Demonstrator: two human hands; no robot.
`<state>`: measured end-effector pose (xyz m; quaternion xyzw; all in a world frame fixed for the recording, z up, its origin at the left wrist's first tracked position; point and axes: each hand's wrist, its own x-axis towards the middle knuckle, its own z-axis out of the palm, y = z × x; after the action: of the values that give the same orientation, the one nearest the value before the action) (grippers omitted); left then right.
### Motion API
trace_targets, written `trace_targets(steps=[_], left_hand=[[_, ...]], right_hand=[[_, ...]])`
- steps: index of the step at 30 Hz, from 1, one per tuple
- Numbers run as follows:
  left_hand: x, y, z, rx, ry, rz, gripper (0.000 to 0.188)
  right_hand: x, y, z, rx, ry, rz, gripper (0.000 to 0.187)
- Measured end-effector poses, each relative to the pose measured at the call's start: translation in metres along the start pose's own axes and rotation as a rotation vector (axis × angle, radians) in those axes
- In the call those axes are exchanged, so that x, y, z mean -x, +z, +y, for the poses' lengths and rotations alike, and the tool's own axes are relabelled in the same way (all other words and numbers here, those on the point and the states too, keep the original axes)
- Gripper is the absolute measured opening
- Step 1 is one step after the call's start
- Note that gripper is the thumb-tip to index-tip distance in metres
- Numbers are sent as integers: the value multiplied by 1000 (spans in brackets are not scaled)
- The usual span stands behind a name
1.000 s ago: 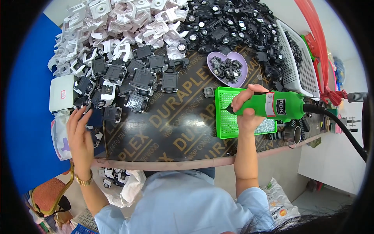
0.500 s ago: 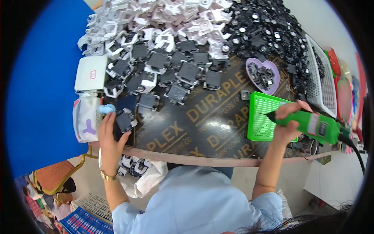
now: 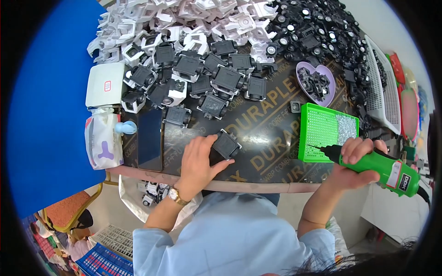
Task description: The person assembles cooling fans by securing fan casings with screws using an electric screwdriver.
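Note:
My left hand [image 3: 200, 158] grips a boxy black-and-white toy car part [image 3: 227, 145] between thumb and fingers, at the tabletop near the front edge. In my right hand [image 3: 354, 165] is a green electric screwdriver [image 3: 391, 175], its black nose and thin bit pointing left. The bit is over the green perforated tray [image 3: 302, 138], whose right side holds many small silvery screws [image 3: 347, 129]. Beyond my left hand lie several similar black-and-white toy car parts [image 3: 214, 106].
White plastic shells [image 3: 184, 16] and black wheeled parts [image 3: 317, 27] are heaped at the back. A purple heart-shaped dish [image 3: 332, 94] holds small black pieces. At the left lie a dark phone [image 3: 150, 147], a wipes pack [image 3: 99, 147] and a white box [image 3: 105, 85].
My left hand has carried the toy car part rightward from beside the wipes pack, uncovering the phone. My right hand and the screwdriver have shifted slightly right and down.

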<state>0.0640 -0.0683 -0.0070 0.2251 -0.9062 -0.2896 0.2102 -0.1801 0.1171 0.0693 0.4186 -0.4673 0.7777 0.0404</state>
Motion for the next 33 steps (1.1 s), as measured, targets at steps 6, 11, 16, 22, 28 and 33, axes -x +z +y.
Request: trace_targets(steps=[6,11,16,22,28,33], left_hand=[[-12,7,-5,78,264,-20,53],[-25,0,9,87,234,-224,49],[-29,6,7,117,214,-230,50],[-28,9,17,218,139,-232,45],[-25,10,33,195,48,-221,47],[-31,8,44,192,-30,-300,40]], right_hand=[[2,4,2,-22,24,0,69],[3,4,3,-39,22,-23,69],[5,-2,2,-32,42,-8,70],[11,1,4,-28,56,-32,70],[10,8,1,-81,79,-35,71],[13,12,-1,-53,111,-25,71]])
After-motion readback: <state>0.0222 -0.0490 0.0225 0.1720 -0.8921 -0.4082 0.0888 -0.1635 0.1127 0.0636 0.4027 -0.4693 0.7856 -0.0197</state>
